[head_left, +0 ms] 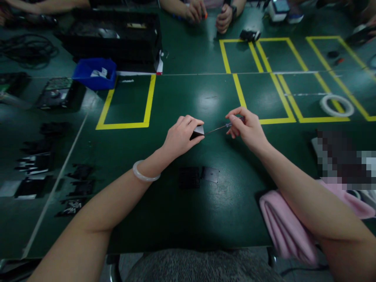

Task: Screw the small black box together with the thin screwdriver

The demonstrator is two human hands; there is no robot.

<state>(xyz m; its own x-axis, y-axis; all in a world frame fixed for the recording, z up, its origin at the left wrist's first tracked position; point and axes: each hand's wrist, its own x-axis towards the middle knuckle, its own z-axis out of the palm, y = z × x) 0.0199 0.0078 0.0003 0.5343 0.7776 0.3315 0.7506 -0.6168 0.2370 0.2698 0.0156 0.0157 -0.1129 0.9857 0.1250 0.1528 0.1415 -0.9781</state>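
a small dark part (199, 130), half hidden by the left hand (182, 136) pinching it, meets or nearly meets a thin screwdriver (228, 125), its handle mostly covered by the curled grip of the right hand (247, 127), over the green desk (176, 98).

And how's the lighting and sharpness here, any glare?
Head view: pale glare on the green tabletop; the part in the left hand has a pale top but a dark side. Again head view: the cables at upper left look dim and soft, and pixelation masks an area at right.
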